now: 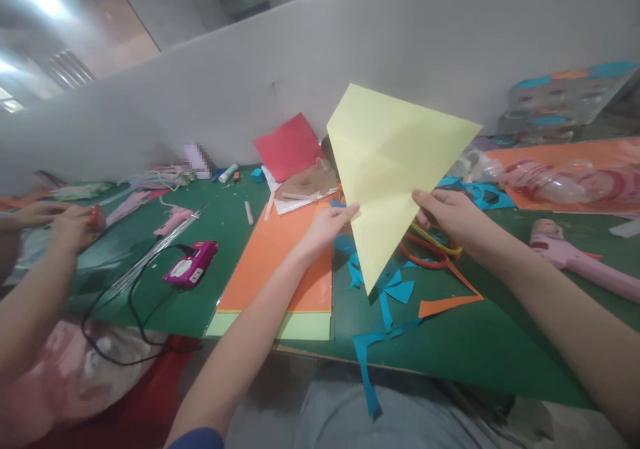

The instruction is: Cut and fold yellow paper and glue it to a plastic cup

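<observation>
A pale yellow sheet of paper [390,162], cut or folded to a kite shape with its point down, is held up above the table between both hands. My left hand [330,222] pinches its lower left edge with the thumb in front. On the lower right edge, my right hand [445,209] grips it, also thumb in front. Below the sheet lie blue paper scraps [397,289] and an orange paper strip [450,304]. Scissors with red and yellow handles [425,260] are partly hidden behind the sheet and my right hand.
Orange paper [285,262] lies on the green table [510,336] by my left forearm. A purple power strip [191,264] with a black cable is further left. Pink glue guns [575,256] [175,221] and plastic bottles [550,182] lie around. Another person's hands [70,226] work at far left.
</observation>
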Demonstrator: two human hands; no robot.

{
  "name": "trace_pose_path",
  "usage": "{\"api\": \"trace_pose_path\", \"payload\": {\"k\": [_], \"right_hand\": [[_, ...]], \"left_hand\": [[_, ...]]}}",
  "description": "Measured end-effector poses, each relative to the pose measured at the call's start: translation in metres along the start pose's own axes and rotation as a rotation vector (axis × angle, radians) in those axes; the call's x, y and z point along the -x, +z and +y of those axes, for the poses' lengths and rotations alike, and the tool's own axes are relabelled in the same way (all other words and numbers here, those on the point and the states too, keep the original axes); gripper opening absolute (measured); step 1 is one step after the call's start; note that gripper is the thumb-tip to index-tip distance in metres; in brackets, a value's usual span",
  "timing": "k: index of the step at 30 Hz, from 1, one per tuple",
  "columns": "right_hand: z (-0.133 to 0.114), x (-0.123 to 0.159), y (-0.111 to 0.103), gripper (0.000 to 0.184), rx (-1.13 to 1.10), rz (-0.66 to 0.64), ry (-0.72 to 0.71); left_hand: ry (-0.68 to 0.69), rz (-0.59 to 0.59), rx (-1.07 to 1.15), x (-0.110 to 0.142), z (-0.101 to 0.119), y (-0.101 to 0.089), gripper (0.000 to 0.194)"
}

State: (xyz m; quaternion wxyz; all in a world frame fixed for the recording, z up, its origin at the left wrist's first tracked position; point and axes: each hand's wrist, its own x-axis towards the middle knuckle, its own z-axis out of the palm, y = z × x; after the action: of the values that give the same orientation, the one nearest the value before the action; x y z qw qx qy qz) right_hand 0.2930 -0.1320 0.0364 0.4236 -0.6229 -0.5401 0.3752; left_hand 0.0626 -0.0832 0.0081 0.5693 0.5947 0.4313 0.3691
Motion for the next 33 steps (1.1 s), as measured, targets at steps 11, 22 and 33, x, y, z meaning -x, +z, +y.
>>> {"api": "trace_pose_path", "payload": {"k": [11, 22, 33], "right_hand": [[0.004, -0.003, 0.001, 0.05, 0.003, 0.001, 0.02], [0.017, -0.009, 0.0, 0.057, 0.08, -0.052, -0.054], [0.01, -0.004, -0.001, 0.06, 0.137, -0.064, -0.015]], "left_hand": [[0.118, 0.074, -0.142, -0.003, -0.004, 0.001, 0.055], [0.025, -0.027, 0.112, 0.006, 0.004, 0.002, 0.045], [0.003, -0.057, 0.167, 0.007, 0.004, 0.002, 0.048]]}}
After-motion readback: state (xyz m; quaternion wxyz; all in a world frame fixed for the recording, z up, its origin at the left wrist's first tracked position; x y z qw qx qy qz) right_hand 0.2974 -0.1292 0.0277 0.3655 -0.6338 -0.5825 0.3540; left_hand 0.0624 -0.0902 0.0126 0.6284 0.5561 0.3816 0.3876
